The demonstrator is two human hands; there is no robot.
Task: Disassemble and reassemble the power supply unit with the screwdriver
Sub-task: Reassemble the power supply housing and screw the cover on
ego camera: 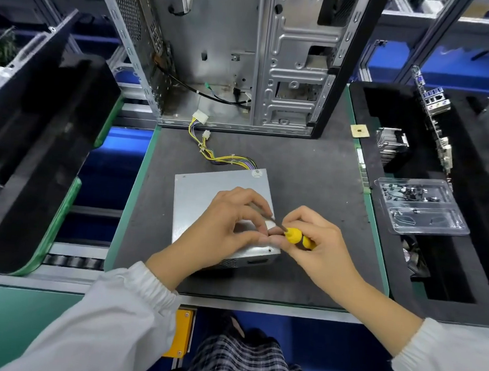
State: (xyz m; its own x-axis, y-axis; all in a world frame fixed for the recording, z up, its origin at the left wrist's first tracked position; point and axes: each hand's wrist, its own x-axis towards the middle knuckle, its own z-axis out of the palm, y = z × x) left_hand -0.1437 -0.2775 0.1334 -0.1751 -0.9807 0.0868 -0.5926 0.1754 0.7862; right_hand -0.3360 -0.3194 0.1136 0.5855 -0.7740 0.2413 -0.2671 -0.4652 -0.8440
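I have the power supply unit (207, 194) lying flat on the dark mat of the bench (311, 176), its bundle of yellow and purple cables (216, 154) trailing away toward the open computer case (247, 54). Both hands are working over the unit's near right part. My right hand (317, 246) is curled round the yellow handle of the screwdriver (295, 236), and the thin shaft runs up and left from it, passing under the fingers of my left hand (228, 228). The left hand's fingers are bent over the shaft, apparently pinching or steadying it near the tip, though the tip itself is hidden, so I cannot say whether it sits in a screw.

To do this step well, I would keep the left fingers close to the tip as a guide, seat the blade fully before turning, and push along the shaft's own line so it does not slip across the lid. The unit is unclamped, so the left palm should bear down on it too. The clear plastic tray (423, 208) to the right looks the likely place for freed screws.
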